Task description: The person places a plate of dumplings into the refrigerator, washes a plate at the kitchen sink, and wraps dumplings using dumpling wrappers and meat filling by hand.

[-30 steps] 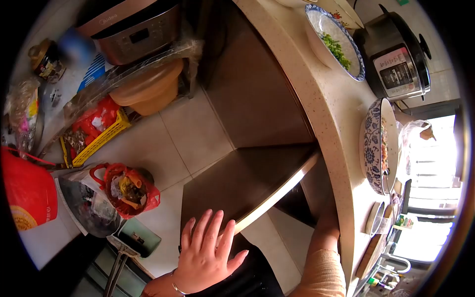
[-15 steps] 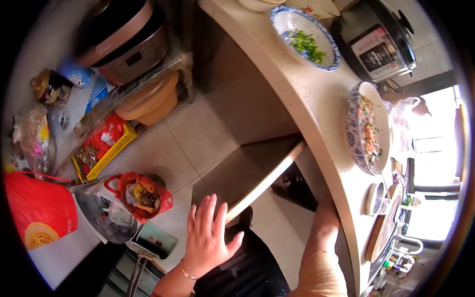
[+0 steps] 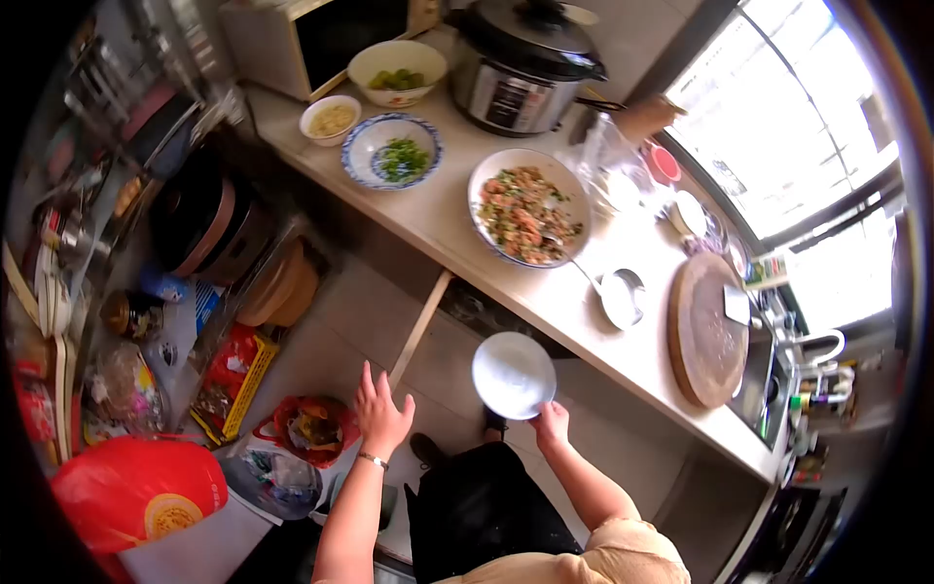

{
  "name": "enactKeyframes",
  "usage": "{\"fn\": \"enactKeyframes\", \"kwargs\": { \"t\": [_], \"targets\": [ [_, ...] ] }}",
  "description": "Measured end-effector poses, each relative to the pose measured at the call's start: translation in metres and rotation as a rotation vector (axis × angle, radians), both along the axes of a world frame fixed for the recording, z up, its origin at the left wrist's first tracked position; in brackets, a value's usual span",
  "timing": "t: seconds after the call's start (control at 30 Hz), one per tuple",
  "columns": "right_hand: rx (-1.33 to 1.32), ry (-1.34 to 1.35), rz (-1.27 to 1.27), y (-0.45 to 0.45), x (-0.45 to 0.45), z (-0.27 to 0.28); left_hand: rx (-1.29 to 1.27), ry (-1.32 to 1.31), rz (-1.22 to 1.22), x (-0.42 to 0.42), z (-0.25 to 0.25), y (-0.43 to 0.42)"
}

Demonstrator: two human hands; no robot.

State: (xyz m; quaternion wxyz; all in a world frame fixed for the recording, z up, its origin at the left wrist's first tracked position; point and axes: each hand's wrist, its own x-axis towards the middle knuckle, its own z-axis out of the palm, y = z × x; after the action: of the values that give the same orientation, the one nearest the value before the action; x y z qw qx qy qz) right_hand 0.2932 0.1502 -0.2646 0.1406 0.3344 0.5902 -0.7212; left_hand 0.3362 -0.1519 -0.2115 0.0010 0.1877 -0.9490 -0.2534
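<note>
My right hand point(image 3: 552, 426) grips the rim of a shallow white bowl point(image 3: 513, 374), which is held in front of the counter with its inside facing me. To the left, my left hand point(image 3: 382, 417) is raised with its fingers spread and nothing in it. Close to those fingertips is the edge of an open cabinet door point(image 3: 420, 329). Up on the counter sits a large bowl of minced filling point(image 3: 531, 216) with a spoon in it. A blue-rimmed bowl point(image 3: 356, 161) holds chopped greens.
A pressure cooker point(image 3: 520, 92) and a microwave point(image 3: 321, 44) stand along the back. The counter point(image 3: 613, 341) also carries a small dish point(image 3: 623, 298) and a round chopping board point(image 3: 707, 331). Waste bags point(image 3: 309, 428) and a red bag point(image 3: 141, 492) are at left.
My right hand has come out from the cabinet under the counter, now with the white bowl in it. My left hand stays open near the door. The view has swung up towards the counter.
</note>
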Motion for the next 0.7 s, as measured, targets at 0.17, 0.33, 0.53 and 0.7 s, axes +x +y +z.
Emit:
{"fn": "enactKeyframes", "kwargs": {
  "t": [0.17,0.33,0.53,0.7],
  "targets": [
    [-0.057,0.019,0.114,0.047,0.053,0.047,0.032,-0.144,0.037,0.0,0.001,0.046],
    [0.017,0.102,0.093,0.114,0.065,0.13,0.228,-0.255,0.073,-0.005,-0.005,0.128],
    [0.209,0.2,-0.016,0.247,0.095,0.214,1.278,-0.172,0.125,-0.016,0.07,0.274],
    [0.246,0.254,-0.147,0.359,0.117,0.232,1.581,-0.787,-0.206,0.001,0.132,0.418]
  ]
}}
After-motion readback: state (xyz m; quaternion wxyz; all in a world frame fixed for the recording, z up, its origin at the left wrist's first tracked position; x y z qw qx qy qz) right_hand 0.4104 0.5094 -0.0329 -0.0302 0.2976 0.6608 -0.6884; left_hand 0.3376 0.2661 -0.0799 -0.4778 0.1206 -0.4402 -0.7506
